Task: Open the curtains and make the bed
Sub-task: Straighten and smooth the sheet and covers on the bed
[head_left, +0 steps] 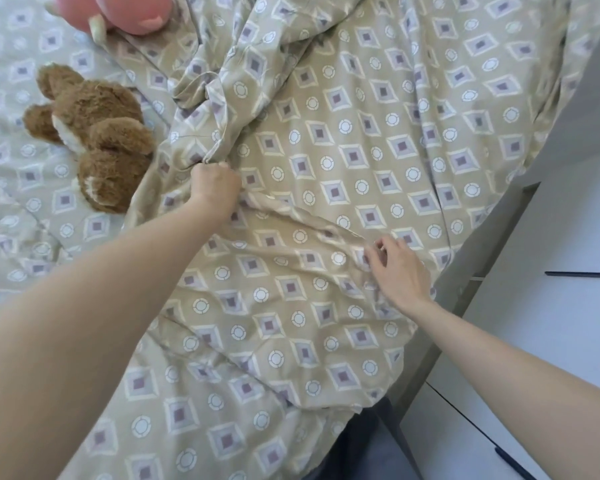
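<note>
While my left hand has its fingers fisted on a duvet fold mid-bed near the teddy, my right hand rests loosely spread by the bed's right edge. Soft, light, probably slippery; grab edges.

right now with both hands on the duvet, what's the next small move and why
Probably close the right hand on the fold under it, then pull that edge flat. The left hand is already fisted on a bunched ridge of the duvet, while the right hand's fingers are spread and only resting. The cover is heavily creased above both hands, and the brown plush toy lies beside the edge.
</note>
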A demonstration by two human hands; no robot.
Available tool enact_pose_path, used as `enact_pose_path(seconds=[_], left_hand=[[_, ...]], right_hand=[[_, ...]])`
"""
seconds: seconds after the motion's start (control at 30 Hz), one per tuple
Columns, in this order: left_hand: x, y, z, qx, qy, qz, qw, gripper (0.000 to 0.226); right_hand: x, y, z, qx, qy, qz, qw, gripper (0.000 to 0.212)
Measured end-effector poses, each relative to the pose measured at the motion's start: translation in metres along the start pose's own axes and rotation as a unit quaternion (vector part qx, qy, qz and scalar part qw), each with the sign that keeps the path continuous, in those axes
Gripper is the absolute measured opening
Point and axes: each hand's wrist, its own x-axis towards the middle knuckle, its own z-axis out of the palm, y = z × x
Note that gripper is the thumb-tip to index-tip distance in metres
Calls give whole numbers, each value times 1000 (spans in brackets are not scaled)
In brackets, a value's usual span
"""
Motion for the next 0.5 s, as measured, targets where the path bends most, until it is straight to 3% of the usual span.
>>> enact_pose_path(seconds=[0.13, 0.2, 0.27, 0.37, 0.5], left_hand=[[11, -1, -7, 34, 35, 18, 999, 29], [16, 8, -13, -13, 31, 43, 998, 24], [19, 13, -17, -106, 6, 77, 991, 21], [16, 11, -11, -134, -45, 114, 983, 44], [10, 11, 0, -146, 29, 74, 986, 28]], right_hand=[[10, 12, -1, -115, -32, -68, 991, 33], [11, 15, -2, -95, -43, -109, 989, 25], [11, 15, -6, -33, -51, -94, 994, 26], [11, 15, -10, -17, -40, -73, 996, 25], [12, 23, -12, -32, -56, -49, 997, 31]])
